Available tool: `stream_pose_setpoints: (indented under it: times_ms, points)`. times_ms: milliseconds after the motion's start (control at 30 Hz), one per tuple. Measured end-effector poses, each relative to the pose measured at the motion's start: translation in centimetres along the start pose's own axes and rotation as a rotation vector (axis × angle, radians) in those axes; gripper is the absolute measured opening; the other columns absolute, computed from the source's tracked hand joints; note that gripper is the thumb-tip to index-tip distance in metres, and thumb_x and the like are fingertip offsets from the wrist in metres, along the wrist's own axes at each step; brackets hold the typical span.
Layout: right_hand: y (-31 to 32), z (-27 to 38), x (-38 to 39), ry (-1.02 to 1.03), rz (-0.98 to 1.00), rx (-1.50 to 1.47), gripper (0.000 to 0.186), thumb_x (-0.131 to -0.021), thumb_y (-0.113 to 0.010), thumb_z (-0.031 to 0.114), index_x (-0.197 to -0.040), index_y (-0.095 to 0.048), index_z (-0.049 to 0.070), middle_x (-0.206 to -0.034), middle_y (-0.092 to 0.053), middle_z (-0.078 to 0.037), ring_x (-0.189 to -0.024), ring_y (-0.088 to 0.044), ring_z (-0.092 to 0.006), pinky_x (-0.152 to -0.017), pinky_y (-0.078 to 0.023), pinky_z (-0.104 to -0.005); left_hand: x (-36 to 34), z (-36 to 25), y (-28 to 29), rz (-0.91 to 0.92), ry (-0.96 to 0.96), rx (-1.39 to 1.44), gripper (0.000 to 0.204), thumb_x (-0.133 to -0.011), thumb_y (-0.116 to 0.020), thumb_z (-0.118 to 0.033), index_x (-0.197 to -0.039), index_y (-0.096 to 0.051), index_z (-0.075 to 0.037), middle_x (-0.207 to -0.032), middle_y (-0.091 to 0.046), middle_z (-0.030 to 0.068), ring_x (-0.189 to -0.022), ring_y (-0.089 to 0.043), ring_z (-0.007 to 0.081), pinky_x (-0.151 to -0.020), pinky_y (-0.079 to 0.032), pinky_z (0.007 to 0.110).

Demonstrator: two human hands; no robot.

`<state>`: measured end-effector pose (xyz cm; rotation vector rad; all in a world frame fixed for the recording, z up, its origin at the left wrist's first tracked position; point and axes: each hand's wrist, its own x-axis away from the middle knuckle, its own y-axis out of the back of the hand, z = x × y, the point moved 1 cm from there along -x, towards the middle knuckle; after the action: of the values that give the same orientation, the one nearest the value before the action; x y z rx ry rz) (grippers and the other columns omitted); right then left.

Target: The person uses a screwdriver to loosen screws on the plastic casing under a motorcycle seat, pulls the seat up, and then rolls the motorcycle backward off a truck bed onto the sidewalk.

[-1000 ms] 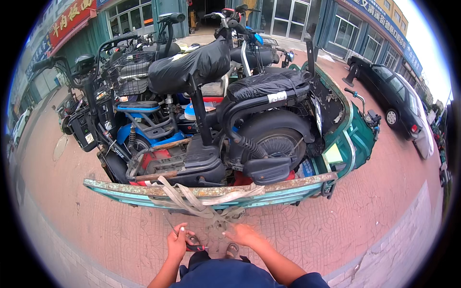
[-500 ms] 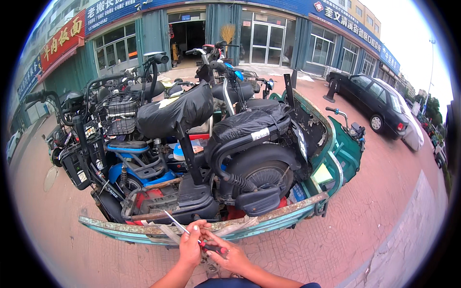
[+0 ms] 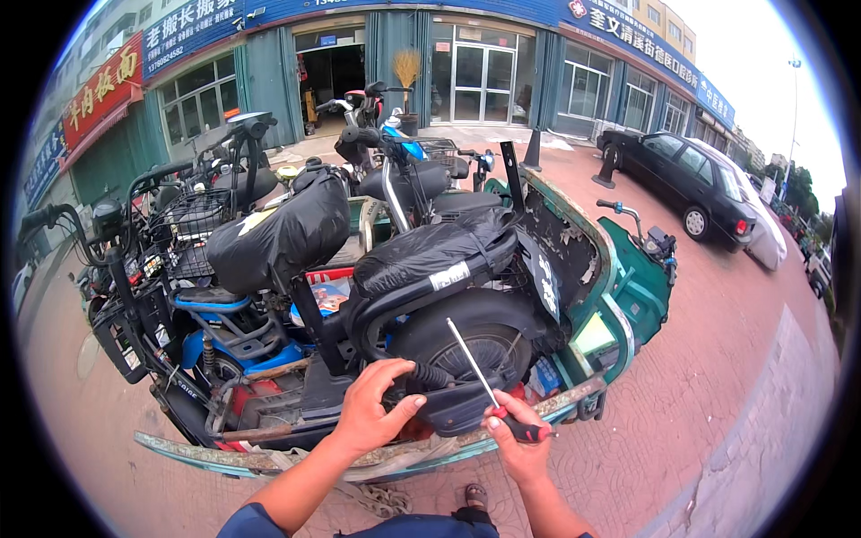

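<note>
Head view: we stand on red paving [image 3: 700, 359] beside a green cart [image 3: 462, 446] loaded with scooters [image 3: 435, 247]. At the cart's near rim, our right hand [image 3: 522, 446] grips a red-and-black screwdriver [image 3: 482, 381]; our left hand [image 3: 369, 414] hangs bare, fingers loosely spread. Beyond the cart stand shopfronts [image 3: 265, 90]; right of it, a black car [image 3: 682, 175].

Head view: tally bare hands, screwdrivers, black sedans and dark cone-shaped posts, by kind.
Bare hands (left hand, right hand): 2
Red-and-black-handled screwdriver with silver shaft: 1
Black parked sedan: 1
Dark cone-shaped posts: 2
Total: 6
</note>
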<state>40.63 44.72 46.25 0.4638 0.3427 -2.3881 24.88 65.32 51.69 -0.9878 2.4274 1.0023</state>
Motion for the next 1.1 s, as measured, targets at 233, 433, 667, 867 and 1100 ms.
stream_pose_setpoints:
  times_ms: [233,433,667,867,1100]
  points:
    - [11.2,4.0,-16.1,0.353,0.032,0.464,0.023,-0.091,-0.079,0.003,-0.113,-0.078,-0.004,-0.084,-0.068,-0.009,-0.075,-0.063,-0.0179,-0.07,-0.05,-0.0304,-16.4,0.9,-0.8,-0.201,-0.199,-0.655,0.089,-0.08,-0.089,-0.046,-0.149,-0.055,-0.003,-0.156,-0.053,0.0203,-0.147,-0.048,0.0411,-0.122,-0.036,0.051]
    - [14.8,4.8,-28.7,0.385,0.422,0.552,0.023,-0.087,-0.082,0.004,-0.11,-0.08,0.001,-0.081,-0.071,-0.012,-0.071,-0.066,-0.0219,-0.068,-0.053,-0.0333,-20.2,2.5,-1.7,0.027,0.039,-0.69,0.109,-0.067,-0.092,-0.061,-0.152,-0.054,-0.004,-0.158,-0.054,0.0182,-0.145,-0.051,0.0381,-0.121,-0.039,0.051]
    - [13.4,8.5,-38.9,0.262,0.856,0.666,0.025,-0.088,-0.084,0.012,-0.111,-0.081,0.003,-0.089,-0.076,-0.011,-0.081,-0.07,-0.0194,-0.078,-0.055,-0.0325,-19.8,2.6,-2.3,-0.021,0.064,-0.701,0.109,-0.063,-0.093,-0.061,-0.151,-0.056,-0.01,-0.157,-0.056,0.015,-0.143,-0.053,0.0367,-0.121,-0.038,0.05]
    - [10.5,6.7,-44.3,0.04,1.066,0.493,0.026,-0.091,-0.086,0.018,-0.113,-0.082,0.004,-0.088,-0.077,-0.002,-0.08,-0.066,-0.0084,-0.075,-0.055,-0.0273,-19.8,2.6,-2.5,-0.056,0.061,-0.712,0.108,-0.062,-0.092,-0.064,-0.149,-0.059,-0.01,-0.155,-0.059,0.0126,-0.142,-0.055,0.0356,-0.119,-0.039,0.05]
    - [7.2,3.3,-45.2,-0.27,1.203,0.321,0.036,-0.094,-0.085,0.027,-0.116,-0.079,0.0,-0.089,-0.078,-0.006,-0.076,-0.072,-0.0133,-0.07,-0.058,-0.0284,-19.9,3.0,-2.6,-0.086,0.025,-0.717,0.106,-0.06,-0.092,-0.065,-0.146,-0.061,-0.011,-0.152,-0.061,0.0116,-0.139,-0.057,0.0341,-0.117,-0.04,0.05]
